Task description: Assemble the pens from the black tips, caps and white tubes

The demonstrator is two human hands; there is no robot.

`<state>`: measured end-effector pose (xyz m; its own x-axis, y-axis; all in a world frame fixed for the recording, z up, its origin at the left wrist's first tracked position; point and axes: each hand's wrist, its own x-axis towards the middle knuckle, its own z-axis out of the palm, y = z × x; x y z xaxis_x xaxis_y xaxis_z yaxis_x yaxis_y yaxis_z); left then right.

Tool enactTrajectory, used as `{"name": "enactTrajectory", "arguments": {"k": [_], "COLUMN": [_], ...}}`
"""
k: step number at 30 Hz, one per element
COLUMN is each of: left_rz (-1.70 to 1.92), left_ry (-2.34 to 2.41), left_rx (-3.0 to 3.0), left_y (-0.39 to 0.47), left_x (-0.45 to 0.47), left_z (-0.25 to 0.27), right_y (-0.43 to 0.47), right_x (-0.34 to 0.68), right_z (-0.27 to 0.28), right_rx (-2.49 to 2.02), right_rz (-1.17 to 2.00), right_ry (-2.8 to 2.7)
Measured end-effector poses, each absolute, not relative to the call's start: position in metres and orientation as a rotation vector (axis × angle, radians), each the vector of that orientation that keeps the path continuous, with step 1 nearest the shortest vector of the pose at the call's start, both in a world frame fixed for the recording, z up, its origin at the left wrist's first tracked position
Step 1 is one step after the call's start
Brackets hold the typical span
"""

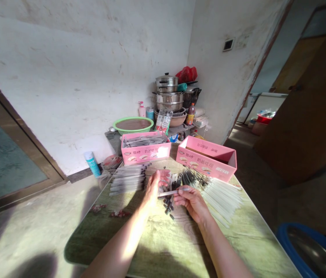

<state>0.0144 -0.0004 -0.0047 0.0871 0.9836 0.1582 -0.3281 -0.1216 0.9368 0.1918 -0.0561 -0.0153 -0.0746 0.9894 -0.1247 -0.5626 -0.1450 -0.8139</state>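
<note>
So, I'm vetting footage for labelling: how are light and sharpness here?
In the head view, glare bleaches parts of the left forearm and filled pink box; shadow darkens the table's near left corner; the brown door is dim; the right hand looks fairly sharp.

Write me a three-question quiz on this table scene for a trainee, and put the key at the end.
1. True or false: the right hand holds a pale tube.
2. What lies heaped in the left pink box? (a) bottles (b) slim sticks (c) bowls
3. Fill in: the rim of the basin behind that box is ____ in colour.

Key: 1. True. 2. b. 3. Green.
</note>
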Motion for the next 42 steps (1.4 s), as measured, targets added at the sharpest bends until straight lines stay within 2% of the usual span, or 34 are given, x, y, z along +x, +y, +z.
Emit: {"name": "enactTrajectory", "arguments": {"k": [4, 10, 14, 20, 25, 28, 42], "left_rz": [1.319, 0.575, 0.39, 0.538, 0.773, 0.913, 0.972], "left_ry": [0.9, 0.837, 0.822, 0.824, 0.827, 0.789, 0.729], "left_rx": [1.301, 2.111, 2.292, 2.186, 1.47, 1.272, 1.223], "left_y": [0.005, -0.003, -0.008, -0.012, -0.004, 0.003, -0.004], "left_x": [0.005, 0.002, 0.003, 0.007, 0.008, 0.005, 0.001], "left_z": [-0.001, -0.003, -0.003, -0.006, -0.008, -0.002, 0.011], "right_y": [-0.051, -0.047, -0.047, -0.048, -0.049, -0.051, -0.055], "right_x": [0.217, 0.237, 0.232, 0.231, 0.228, 0.224, 0.213], "right_z": [-0.014, -0.016, -0.02, -0.018, -0.014, -0.013, -0.004], "right_rx": [-0.721, -0.645, -0.638, -0.677, -0.721, -0.757, -0.819], "right_rz": [1.445, 1.379, 1.381, 1.369, 1.341, 1.299, 1.263], "right_ry": [-0.493, -0.312, -0.348, -0.389, -0.431, -0.493, -0.624]}}
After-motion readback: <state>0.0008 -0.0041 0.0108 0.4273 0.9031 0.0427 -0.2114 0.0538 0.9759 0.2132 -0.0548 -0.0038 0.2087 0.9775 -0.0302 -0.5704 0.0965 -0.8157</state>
